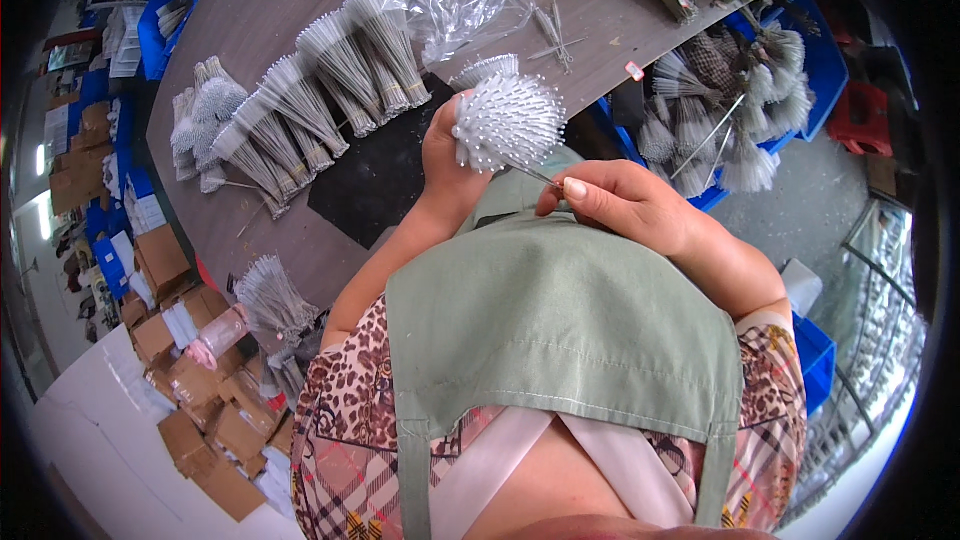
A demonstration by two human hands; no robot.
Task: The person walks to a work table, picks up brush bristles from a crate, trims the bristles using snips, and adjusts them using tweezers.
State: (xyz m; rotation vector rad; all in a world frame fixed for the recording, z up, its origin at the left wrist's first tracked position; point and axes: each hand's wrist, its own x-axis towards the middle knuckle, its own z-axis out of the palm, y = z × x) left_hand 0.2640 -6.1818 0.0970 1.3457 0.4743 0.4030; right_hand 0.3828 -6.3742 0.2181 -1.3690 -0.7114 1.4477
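My left hand [446, 162] is closed around a bundle of thin silvery-grey rods [510, 122], held above my lap at the table's near edge. Its fanned top, dotted with small whitish tips, hides most of my fingers. Just to the right, my right hand [628, 202] pinches a thin dark rod [534, 177] between thumb and fingers. That rod slants up to the lower edge of the bundle; whether it belongs to the bundle cannot be made out. Behind them, another similar bundle [484, 70] lies on the table, partly hidden.
Tied rod bundles [295, 115] stand in a row across the brown table [240, 25], beside a black mat [365, 185]. A clear plastic bag [465, 5] and loose rods [553, 38] lie farther back. More bundles fill a blue bin [822, 70] at right. Cardboard boxes [160, 258] crowd the left.
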